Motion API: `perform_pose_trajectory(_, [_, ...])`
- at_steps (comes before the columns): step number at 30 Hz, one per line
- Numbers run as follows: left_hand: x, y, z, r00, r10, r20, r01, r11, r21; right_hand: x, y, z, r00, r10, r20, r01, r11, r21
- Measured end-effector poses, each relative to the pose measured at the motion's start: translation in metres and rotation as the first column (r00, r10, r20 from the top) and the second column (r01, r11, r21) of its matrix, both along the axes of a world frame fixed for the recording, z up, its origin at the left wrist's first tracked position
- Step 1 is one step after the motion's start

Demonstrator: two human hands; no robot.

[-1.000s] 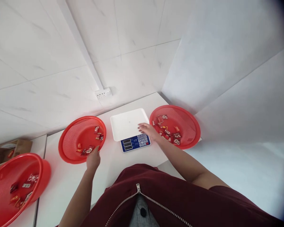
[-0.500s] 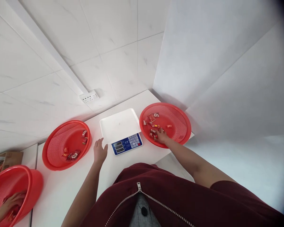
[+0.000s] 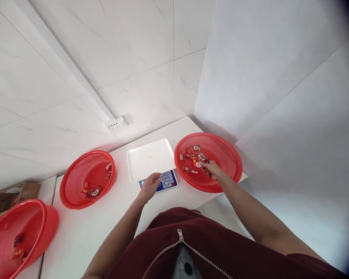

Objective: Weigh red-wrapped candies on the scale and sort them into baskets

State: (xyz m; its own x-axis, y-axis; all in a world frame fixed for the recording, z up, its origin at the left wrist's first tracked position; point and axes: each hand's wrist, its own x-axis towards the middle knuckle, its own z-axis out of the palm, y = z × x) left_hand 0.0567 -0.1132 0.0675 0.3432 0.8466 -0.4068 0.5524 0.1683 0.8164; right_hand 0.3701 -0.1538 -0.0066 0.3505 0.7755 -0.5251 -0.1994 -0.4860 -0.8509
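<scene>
My right hand (image 3: 213, 169) reaches into the red mesh basket (image 3: 231, 155) on the right, fingers closed around some red-wrapped candies (image 3: 203, 157). Several more wrapped candies lie on the basket floor beside it. My left hand (image 3: 151, 186) hovers over the blue panel of a digital scale (image 3: 167, 180), covering its display. Its fingers are loosely bent, with nothing visible in them. The scale's white weighing tray (image 3: 149, 159) bears no candies.
Left of the scale stands a second red basket (image 3: 63, 190) with some wrapped candies (image 3: 93, 192). A third red basket (image 3: 50, 224) is at the lower left, near a cardboard box (image 3: 29, 192). A wall socket (image 3: 115, 124) sits behind the white table (image 3: 75, 240).
My left hand has moved right, from the tray's corner to over the scale panel. My right hand has gathered candies and shifted slightly right. Another person's hand has left the lower-left basket.
</scene>
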Motion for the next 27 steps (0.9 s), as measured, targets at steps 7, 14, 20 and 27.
perform_pose_trajectory(7, [0.052, -0.004, 0.027, 0.933, -0.003, 0.36, 0.104, 0.96, -0.26, -0.054, -0.004, 0.062, 0.889, 0.354, -0.289, -0.328, 0.935, 0.135])
perform_pose_trajectory(14, [0.043, 0.006, 0.021, 0.804, 0.301, 0.513, -0.024, 0.878, -0.478, -0.115, 0.013, 0.072, 0.858, 0.46, -0.228, -0.436, 0.887, 0.151])
perform_pose_trajectory(20, [0.002, 0.029, 0.01, 0.568, 0.693, 0.445, -0.342, 0.69, -0.638, -0.132, 0.026, 0.064, 0.876, 0.144, -0.46, -0.156, 0.988, 0.012])
perform_pose_trajectory(27, [-0.027, 0.015, 0.0, 0.574, 0.742, 0.347, -0.325, 0.595, -0.735, -0.161, 0.051, 0.064, 0.756, -0.01, -0.654, -0.075, 0.992, -0.102])
